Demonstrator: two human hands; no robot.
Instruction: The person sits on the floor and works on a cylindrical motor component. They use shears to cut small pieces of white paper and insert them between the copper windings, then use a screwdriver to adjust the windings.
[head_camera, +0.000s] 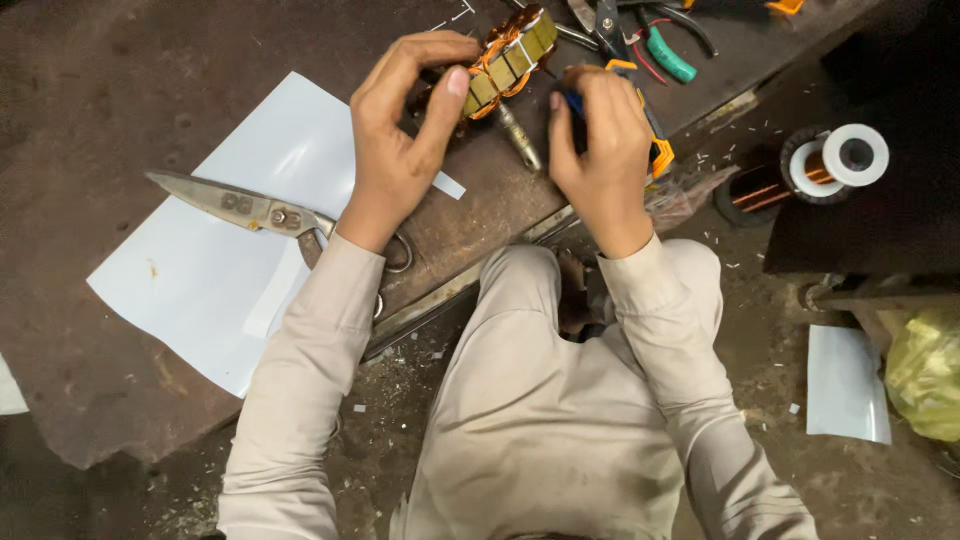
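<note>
A motor armature with copper windings and pale slot liners sits near the table's far edge, its steel shaft pointing toward me. My left hand grips the armature, thumb pressed on its side. My right hand is closed around a small tool with a blue and orange handle, held just right of the shaft. Both sleeves are beige.
Large metal scissors lie on a white sheet of paper on the rusty table. Pliers with green handles lie at the back. A spool of copper wire, a white sheet and a yellow bag are at right.
</note>
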